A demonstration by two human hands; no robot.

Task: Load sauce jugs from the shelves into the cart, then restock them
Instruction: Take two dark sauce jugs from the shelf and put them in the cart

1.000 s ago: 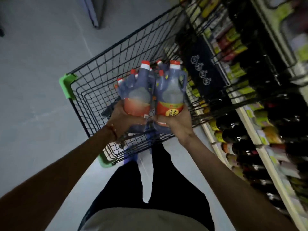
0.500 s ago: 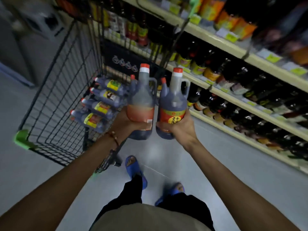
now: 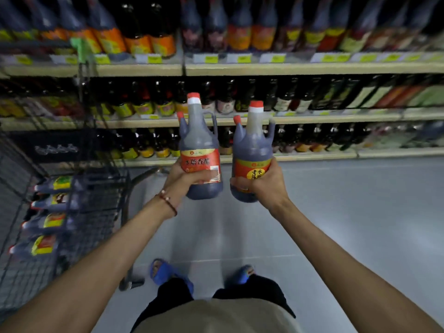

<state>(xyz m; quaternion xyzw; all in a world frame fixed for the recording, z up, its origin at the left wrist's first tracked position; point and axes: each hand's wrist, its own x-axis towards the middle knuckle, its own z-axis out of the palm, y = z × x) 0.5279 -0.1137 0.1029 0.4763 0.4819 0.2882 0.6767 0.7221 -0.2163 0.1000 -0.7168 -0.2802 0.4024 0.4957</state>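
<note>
Two dark plastic, red-capped sauce jugs are held upright mid-frame, just apart: the left jug (image 3: 200, 145) in the left grip (image 3: 185, 181), the right jug (image 3: 251, 150) in the right grip (image 3: 263, 186), fingers curled round each lower body. This looks like restocking; the next move calls for free slots on the pale shelves (image 3: 312, 68) ahead. Spare jugs (image 3: 45, 222) lie in the black wire cart (image 3: 96, 212), lower left.
</note>
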